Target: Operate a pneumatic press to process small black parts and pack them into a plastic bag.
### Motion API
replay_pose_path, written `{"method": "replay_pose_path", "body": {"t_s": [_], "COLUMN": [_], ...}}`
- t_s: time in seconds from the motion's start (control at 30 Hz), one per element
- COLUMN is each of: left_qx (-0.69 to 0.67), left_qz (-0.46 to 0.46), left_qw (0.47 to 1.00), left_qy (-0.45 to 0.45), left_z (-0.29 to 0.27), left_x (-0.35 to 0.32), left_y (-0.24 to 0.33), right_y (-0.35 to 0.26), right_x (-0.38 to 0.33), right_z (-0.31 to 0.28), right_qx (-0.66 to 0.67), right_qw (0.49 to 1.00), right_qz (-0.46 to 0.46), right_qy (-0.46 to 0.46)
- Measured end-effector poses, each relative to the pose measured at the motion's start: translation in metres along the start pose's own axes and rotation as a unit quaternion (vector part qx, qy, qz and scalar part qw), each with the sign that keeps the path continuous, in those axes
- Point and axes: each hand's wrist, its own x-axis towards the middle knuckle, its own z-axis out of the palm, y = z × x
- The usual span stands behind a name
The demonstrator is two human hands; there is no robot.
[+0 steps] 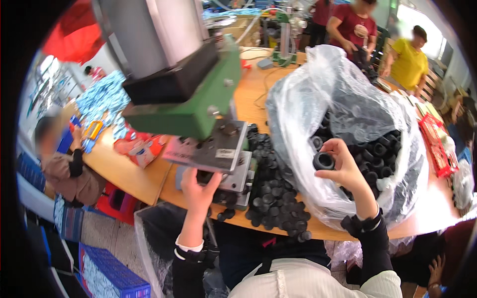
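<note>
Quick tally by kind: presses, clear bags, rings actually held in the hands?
Green press: 1
Clear plastic bag: 1
Black ring held in right hand: 1
Rings in left hand: 0 visible
Total: 3

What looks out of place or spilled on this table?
Black rubber rings lie in a loose heap beside the green press, reaching the table edge. The rest sit in the plastic bag.
</note>
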Motion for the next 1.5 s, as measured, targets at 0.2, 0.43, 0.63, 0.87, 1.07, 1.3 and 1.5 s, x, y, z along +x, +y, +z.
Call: {"method": "replay_pose_path", "body": {"t_s": [0.2,0.43,0.63,0.87,1.07,1.3,1.5], "left_qx": [0.004,0.169,0.164,0.200,0.208,0.060,-0.027], "left_qz": [-0.096,-0.365,-0.100,-0.072,-0.043,-0.078,-0.010], "left_qw": [0.986,0.912,0.981,0.954,0.956,0.994,0.998], "left_qy": [0.139,0.083,0.016,-0.212,-0.204,-0.040,-0.049], "left_z": [-0.065,-0.139,-0.103,-0.036,-0.028,-0.029,0.008], "left_x": [-0.072,-0.166,-0.115,-0.007,-0.026,-0.035,0.000], "left_y": [-0.030,-0.108,-0.125,-0.120,-0.186,-0.159,-0.021], "right_y": [-0.029,-0.037,-0.040,-0.058,-0.003,0.057,0.066], "right_x": [0.026,0.046,0.061,0.037,-0.043,-0.104,-0.085], "right_z": [0.138,0.205,0.217,0.197,0.071,-0.082,-0.117], "right_qx": [-0.124,-0.153,-0.081,-0.067,-0.267,-0.530,-0.696], "right_qw": [0.970,0.977,0.980,0.980,0.952,0.788,0.671], "right_qz": [-0.166,-0.117,-0.173,-0.175,-0.071,0.061,0.178], "right_qy": [-0.130,-0.086,-0.050,-0.069,0.131,0.308,0.184]}}
